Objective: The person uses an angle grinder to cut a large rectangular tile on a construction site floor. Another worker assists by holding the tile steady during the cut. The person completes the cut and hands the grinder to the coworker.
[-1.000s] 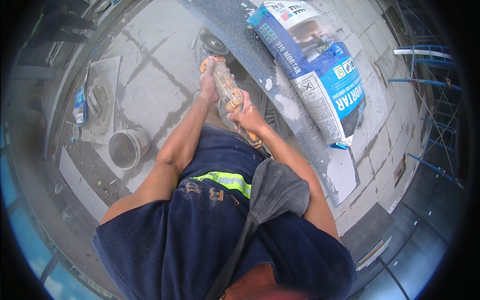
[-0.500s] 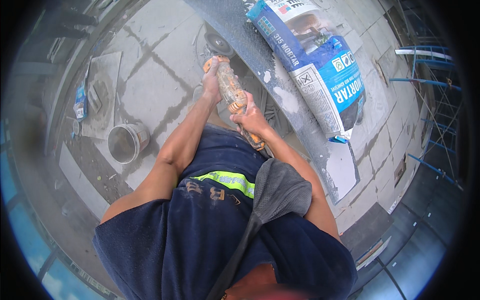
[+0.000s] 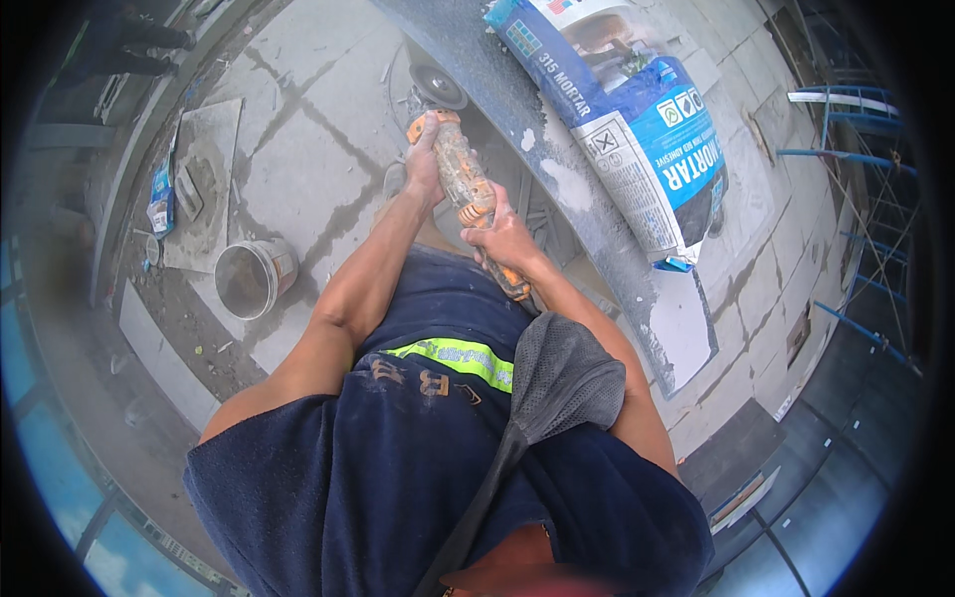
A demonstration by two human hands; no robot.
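Your left hand (image 3: 425, 171) wraps the orange grinder (image 3: 461, 179) up front, your right hand (image 3: 503, 237) clasps it farther back, disc (image 3: 438, 87) near the speckled slab (image 3: 612, 249)! A bulky bag (image 3: 637, 129) crowds your right; there's a bucket (image 3: 284, 271) left. That bag shouts white capitals on blue, 3 square pictograms above; tan letters mark your shirt (image 3: 328, 478).
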